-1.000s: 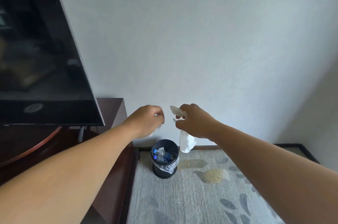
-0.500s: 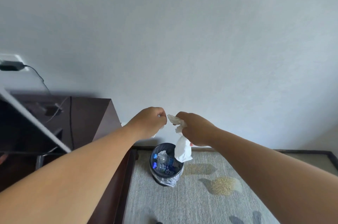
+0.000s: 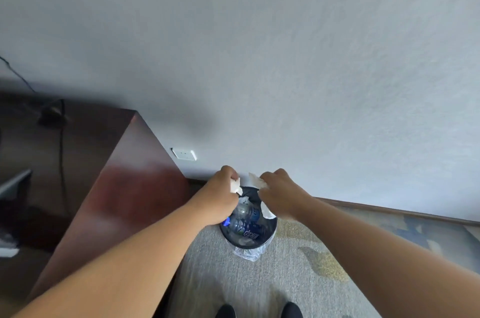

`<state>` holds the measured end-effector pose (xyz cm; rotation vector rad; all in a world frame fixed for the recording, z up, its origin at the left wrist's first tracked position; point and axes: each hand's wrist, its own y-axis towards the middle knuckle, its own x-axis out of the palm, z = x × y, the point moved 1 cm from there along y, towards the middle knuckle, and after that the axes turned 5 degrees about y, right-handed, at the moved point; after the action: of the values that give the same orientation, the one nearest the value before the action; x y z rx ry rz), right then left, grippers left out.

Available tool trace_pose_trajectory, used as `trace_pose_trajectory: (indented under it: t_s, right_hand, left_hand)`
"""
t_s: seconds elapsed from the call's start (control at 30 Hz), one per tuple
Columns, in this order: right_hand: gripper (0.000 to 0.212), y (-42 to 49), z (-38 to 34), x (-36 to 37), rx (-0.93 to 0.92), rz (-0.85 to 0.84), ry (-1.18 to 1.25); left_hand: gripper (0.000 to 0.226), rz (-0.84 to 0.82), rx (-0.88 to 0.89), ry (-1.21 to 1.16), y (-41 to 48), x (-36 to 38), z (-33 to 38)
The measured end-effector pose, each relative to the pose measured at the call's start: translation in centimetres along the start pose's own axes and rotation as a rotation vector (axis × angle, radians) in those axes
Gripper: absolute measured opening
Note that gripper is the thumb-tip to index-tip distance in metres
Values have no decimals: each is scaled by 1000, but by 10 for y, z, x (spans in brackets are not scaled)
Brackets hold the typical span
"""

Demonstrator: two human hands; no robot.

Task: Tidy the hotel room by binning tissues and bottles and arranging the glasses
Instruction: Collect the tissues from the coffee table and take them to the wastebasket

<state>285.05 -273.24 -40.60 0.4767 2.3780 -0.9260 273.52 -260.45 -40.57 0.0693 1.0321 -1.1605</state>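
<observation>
Both my hands hover right above a small black bin (image 3: 267, 236) on the carpet by the wall. My left hand (image 3: 220, 197) is closed around a crumpled white tissue (image 3: 235, 186) that pokes out by the fingers. My right hand (image 3: 279, 194) grips another white tissue (image 3: 255, 180), with a loose end hanging under the palm over the bin's rim. Inside the bin lie clear plastic bottles (image 3: 244, 221) with blue labels and caps, in a clear plastic liner.
A dark wooden cabinet (image 3: 124, 187) stands close on the left, with a cable and plug on its top. A white wall socket (image 3: 184, 154) sits low on the grey wall. Patterned carpet (image 3: 311, 265) spreads to the right. My shoes show at the bottom edge.
I have come closer to the bin and look further down; both hands have lowered until they are directly over its opening, still holding the tissues. The television has left the view.
</observation>
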Motion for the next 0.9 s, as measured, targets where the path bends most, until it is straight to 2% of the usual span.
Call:
trace_pose_trajectory:
  t_s: [0.13,0.4,0.5,0.57,0.7,0.9]
  right_hand:
    - [48,46,43,36,6,-53,-14]
    - [52,106,111,100,5,-49,-26]
    - [65,114,124,114,14,-112,-48]
    - [70,112,126,114,34,-106,-55]
    - [62,96,113,91,32,-42,-52]
    - [58,47,51,14,-88,42,-74]
  left_hand:
    - [35,0,-48,68,38,53,-38]
    - [41,-42,-152,79,96,130,-98]
    - [56,-73,-134,103,101,143,-106]
    - [64,-79,-147,116,99,142,-106]
    - [57,-36,-164,170,89,112,-89]
    - [51,78,-102,170,51,35,-24]
